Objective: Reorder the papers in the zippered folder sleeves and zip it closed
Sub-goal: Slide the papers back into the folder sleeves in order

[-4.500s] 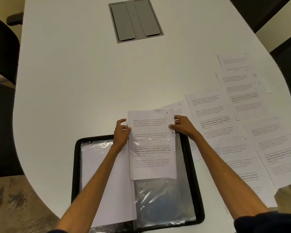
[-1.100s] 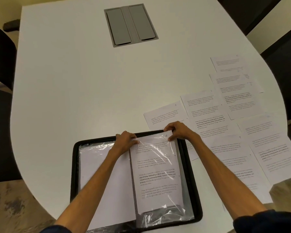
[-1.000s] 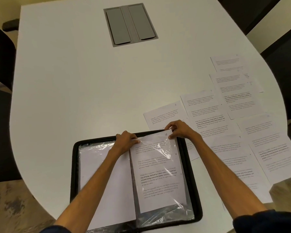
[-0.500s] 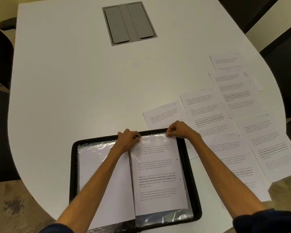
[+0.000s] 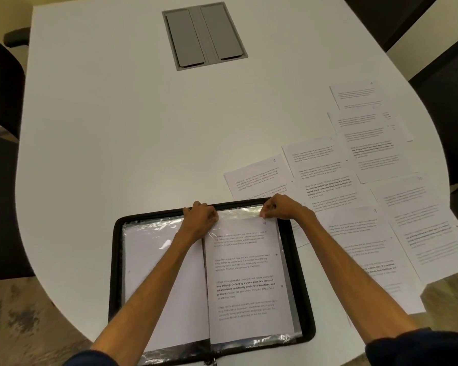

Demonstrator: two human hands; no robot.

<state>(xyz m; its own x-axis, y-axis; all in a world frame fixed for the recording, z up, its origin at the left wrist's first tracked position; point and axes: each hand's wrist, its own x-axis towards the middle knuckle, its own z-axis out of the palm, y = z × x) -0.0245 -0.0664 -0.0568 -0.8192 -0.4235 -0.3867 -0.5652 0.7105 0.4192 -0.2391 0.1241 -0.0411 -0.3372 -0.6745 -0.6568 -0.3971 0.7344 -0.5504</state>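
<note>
On the white table (image 5: 117, 128), the open zippered folder (image 5: 115, 260) lies under both hands, loose papers (image 5: 354, 180) spread out past the right fingers. Page 4 (image 5: 246, 273) sits in the right sleeve, just below the fingertips. Left hand (image 5: 200, 217) and right hand (image 5: 280, 208) both pinch the sleeve's top edge.

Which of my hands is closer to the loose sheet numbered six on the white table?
Right. The right hand sits just below the loose sheet numbered six; the left hand is farther left, at the folder's middle.

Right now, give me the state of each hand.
Left hand: closed, pinching the top edge of the plastic sleeve.
Right hand: closed, pinching the same sleeve's top edge.
</note>
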